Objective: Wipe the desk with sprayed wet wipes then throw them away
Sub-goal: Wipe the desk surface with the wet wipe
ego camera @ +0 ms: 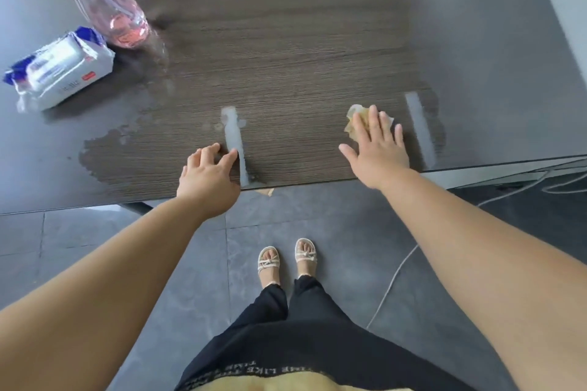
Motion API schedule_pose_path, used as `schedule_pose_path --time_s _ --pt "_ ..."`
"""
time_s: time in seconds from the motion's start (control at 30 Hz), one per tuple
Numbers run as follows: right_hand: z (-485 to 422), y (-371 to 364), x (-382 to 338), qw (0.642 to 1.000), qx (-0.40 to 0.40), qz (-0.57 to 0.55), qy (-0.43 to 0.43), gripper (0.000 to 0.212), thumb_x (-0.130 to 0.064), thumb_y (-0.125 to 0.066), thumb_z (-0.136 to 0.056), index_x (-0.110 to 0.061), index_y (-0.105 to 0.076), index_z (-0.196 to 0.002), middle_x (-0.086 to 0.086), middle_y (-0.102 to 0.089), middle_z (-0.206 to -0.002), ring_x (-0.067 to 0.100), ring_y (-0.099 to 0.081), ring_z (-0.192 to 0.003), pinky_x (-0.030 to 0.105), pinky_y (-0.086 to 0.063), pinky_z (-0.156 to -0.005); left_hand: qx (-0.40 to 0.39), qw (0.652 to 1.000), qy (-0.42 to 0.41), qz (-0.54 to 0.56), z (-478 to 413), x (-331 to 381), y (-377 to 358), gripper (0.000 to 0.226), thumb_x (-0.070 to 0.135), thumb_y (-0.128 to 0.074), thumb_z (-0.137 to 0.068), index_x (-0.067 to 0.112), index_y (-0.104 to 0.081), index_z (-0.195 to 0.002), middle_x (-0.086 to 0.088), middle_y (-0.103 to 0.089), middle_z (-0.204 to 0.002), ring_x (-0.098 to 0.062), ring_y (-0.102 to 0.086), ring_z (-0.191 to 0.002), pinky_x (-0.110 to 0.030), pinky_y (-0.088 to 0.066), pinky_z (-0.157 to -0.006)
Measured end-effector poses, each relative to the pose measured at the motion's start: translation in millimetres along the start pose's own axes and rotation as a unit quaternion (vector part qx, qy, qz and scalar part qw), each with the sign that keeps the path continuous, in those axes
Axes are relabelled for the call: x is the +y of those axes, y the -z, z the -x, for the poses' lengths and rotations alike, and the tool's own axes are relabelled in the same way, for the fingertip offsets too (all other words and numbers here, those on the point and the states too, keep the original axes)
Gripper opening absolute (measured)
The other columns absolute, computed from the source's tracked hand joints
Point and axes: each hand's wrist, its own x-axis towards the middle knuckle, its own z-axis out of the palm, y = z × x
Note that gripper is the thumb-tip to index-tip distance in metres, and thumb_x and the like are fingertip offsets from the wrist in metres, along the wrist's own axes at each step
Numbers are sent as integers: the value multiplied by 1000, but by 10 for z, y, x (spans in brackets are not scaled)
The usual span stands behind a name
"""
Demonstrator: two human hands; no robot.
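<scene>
Wet wipe (355, 119) crumpled, no clear axis, under flat right hand (378, 152), left hand (206, 176) loosely curled, empty

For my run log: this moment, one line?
phase: wiping | right hand: presses wipe on desk | left hand: touches desk, empty

This is a room indoors with a work desk, like an office or a study. The picture does not show which one. A big dark wood desk (286, 57) fills the top, from 9 to 3 o'clock. Below it, at 6 o'clock, the floor (203, 263) is made of large grey tiles. A thin white cord (394, 276) runs over the tiles at 4 o'clock. More cords (565, 184) lie at 3 o'clock. A bottle (108, 9) and wipes (60, 70) sit on the desk at 10 o'clock.
</scene>
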Motion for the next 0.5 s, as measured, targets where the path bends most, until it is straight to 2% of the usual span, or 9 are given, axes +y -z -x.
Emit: schedule_pose_path --time_s 0.07,0.1,0.23,0.33,0.4,0.5 --pt "2 -15 -109 1000 6 -3 -28 76 -60 -9 -95 -13 14 -149 15 21 -155 30 17 -144 45 7 -118 -7 1000 1 0 -2 17 6 68 28 -50 -89 30 -16 -148 -5 -6 -156 -32 -4 -141 -47 -22 -114" --pt "25 -24 -291 1000 11 -13 -11 79 -62 -10 -94 -10 14 -149 18 21 -155 32 17 -144 44 8 -118 -7 1000 0 -2 -2 16 11 68 27 -50 -89 29 -16 -148 -5 -6 -155 -32 -4 -141 -48 -21 -114" --pt "220 -91 -1076 982 -1 -13 189 81 -62 -15 -94 -10 15 -148 15 26 -154 28 24 -142 41 12 -117 -2 1000 -2 4 13 -24 12 67 27 -49 -89 31 -16 -148 -4 -7 -155 -31 -4 -141 -46 -21 -114" --pt "85 -33 -959 967 16 44 249 75 -60 -15 -95 -16 12 -150 11 23 -156 23 20 -144 39 12 -117 -10 999 -14 27 13 -62 40 65 25 -48 -89 32 -19 -147 -2 -11 -155 -29 -6 -141 -44 -23 -114" --pt "-118 85 -696 977 25 51 207 73 -59 -11 -96 -17 13 -150 11 22 -156 23 19 -145 39 11 -117 -12 998 -13 68 -6 -114 89 60 25 -48 -90 29 -26 -146 0 -17 -153 -29 -12 -140 -41 -24 -113" --pt "-400 292 -497 998 12 22 65 74 -58 -10 -96 -12 10 -150 16 18 -156 27 15 -145 41 8 -118 35 991 24 124 -75 -239 200 55 26 -49 -90 27 -34 -143 -5 -26 -150 -32 -21 -137 -39 -20 -113"
